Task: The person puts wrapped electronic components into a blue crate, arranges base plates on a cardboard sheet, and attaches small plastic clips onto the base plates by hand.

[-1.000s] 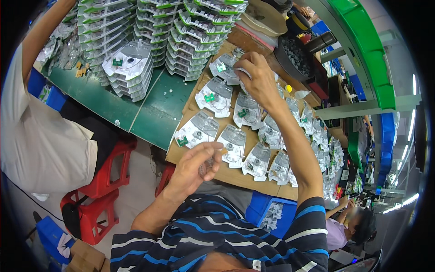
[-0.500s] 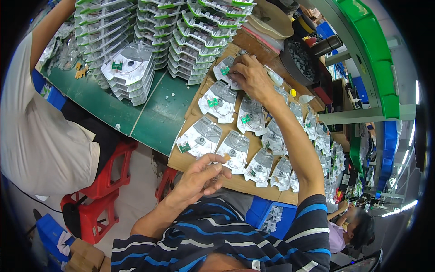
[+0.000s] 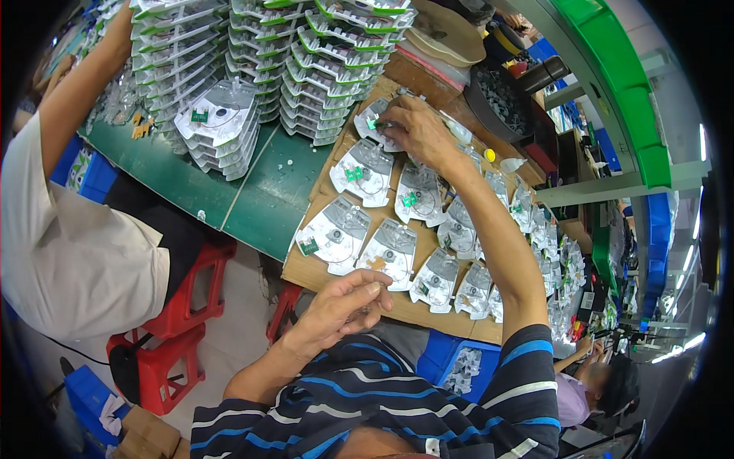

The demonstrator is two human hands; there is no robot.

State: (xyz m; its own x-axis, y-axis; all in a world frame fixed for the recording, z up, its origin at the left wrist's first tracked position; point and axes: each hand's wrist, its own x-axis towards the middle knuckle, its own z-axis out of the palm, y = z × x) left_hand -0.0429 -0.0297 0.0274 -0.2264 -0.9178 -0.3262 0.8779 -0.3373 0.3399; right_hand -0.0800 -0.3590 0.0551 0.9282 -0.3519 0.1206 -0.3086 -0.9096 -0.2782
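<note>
Head view: the wearer's striped shirt (image 3: 367,394) occupies the bottom centre of the frame. Directly above it, the left hand (image 3: 340,310) is raised at centre, fingers curled and the thumb laid toward the index finger; whether anything is gripped between them cannot be told. A small tan piece (image 3: 376,262) shows just beyond the index finger; whether it is held or rests on the housing behind it is unclear. A blue bin (image 3: 430,358) containing pale parts (image 3: 462,371) is located to the right of this hand, low in the frame.

Beyond the left hand, a cardboard sheet (image 3: 453,323) carries rows of white and grey housings (image 3: 336,229), spread from the centre toward the right of the frame. Several bear a green circuit board (image 3: 353,174). At upper centre, the right hand (image 3: 419,134) reaches over the far housing (image 3: 365,132) at the upper end of the sheet. Its fingers are bent downward at this unit, close beside its green board (image 3: 372,123); the fingertips are partly hidden, so the grip cannot be determined.

To the right of the right hand is a yellow cap (image 3: 489,155). Farther up, a dark round tray (image 3: 475,90) holds small grey parts. A green table (image 3: 264,210) extends left of the cardboard; at upper left, tall stacks (image 3: 321,84) of white, green-edged units stand on it. A co-worker in a pale top (image 3: 84,260) occupies the left edge.
</note>
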